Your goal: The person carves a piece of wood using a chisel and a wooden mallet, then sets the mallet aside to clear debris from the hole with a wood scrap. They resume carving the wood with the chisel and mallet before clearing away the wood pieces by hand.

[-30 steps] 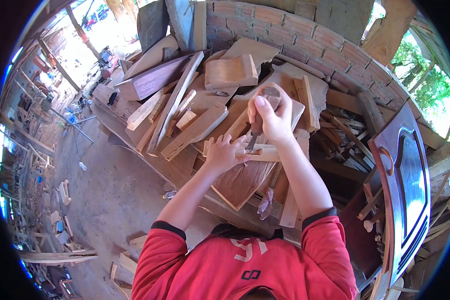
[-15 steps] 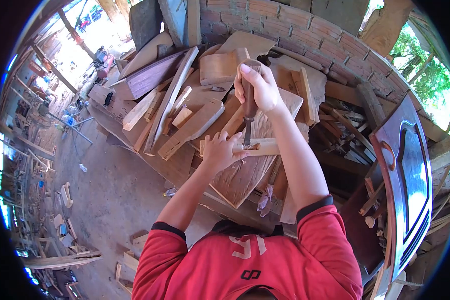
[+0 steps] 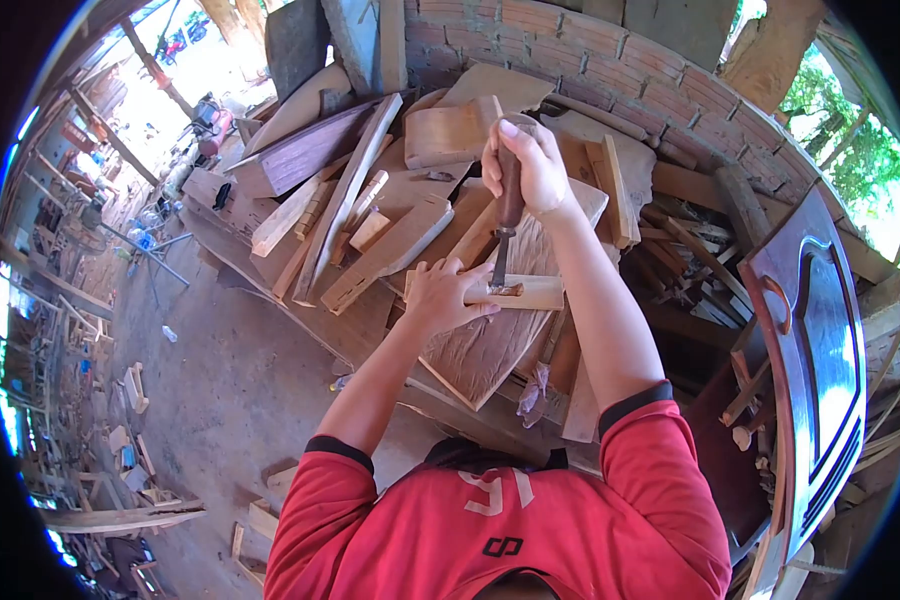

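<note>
My right hand (image 3: 538, 172) is wrapped around the brown wooden handle of a chisel (image 3: 510, 200), thumb near the top end. The chisel stands nearly upright, its handle leaning slightly right. Its blade tip is down at a rough, darker recess (image 3: 507, 290) in a pale wooden strip (image 3: 543, 292). My left hand (image 3: 440, 297) grips the strip's left part, fingers over it and thumb along the near edge, just left of the blade. Under the strip lies a thick, rough-grained board (image 3: 485, 350), set at an angle.
Several wood offcuts (image 3: 390, 255) and a curved block (image 3: 450, 135) lie on the workbench beyond my left hand. A brick wall (image 3: 570, 45) stands behind. At the right leans a dark panelled door (image 3: 815, 350) with a handle, beside a pile of scraps (image 3: 695, 255).
The top of the chisel has tipped slightly to the right with my right hand. My left hand stays on the strip, and the whole view has shifted a little.
</note>
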Action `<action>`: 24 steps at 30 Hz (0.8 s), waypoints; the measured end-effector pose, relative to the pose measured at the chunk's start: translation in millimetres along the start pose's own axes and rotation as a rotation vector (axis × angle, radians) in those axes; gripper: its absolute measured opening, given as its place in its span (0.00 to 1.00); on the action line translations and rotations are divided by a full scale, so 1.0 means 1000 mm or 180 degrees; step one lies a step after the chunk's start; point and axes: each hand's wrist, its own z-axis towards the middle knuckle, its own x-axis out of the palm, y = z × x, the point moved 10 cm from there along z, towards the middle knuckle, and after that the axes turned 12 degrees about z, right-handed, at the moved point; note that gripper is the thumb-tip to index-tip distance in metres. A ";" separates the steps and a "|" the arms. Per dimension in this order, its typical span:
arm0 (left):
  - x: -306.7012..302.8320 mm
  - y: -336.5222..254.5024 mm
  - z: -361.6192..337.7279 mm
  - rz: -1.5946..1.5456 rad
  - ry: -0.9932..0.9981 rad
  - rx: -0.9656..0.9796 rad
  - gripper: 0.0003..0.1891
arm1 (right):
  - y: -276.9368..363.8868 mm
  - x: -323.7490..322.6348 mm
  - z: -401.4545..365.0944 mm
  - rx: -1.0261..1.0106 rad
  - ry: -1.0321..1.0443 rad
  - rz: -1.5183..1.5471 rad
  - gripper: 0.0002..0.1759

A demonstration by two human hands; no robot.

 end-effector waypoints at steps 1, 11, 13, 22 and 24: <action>0.000 0.000 0.000 -0.0010 -0.0011 0.0010 0.36 | 0.001 0.000 -0.001 0.0011 0.0033 0.0006 0.18; -0.001 0.001 0.001 -0.0213 0.0003 0.0270 0.39 | 0.029 -0.024 -0.041 -0.0416 -0.0264 0.0183 0.24; -0.002 0.003 0.000 -0.0143 -0.0082 0.0234 0.40 | 0.030 -0.020 -0.050 -0.0490 -0.0272 0.0115 0.23; 0.009 0.005 0.001 -0.0234 0.0125 0.0431 0.39 | 0.067 -0.101 -0.155 -0.1066 -0.2234 -0.0922 0.22; 0.014 0.010 0.001 -0.0308 0.0292 0.0634 0.39 | 0.076 -0.102 -0.192 -0.0713 -0.2373 -0.1525 0.23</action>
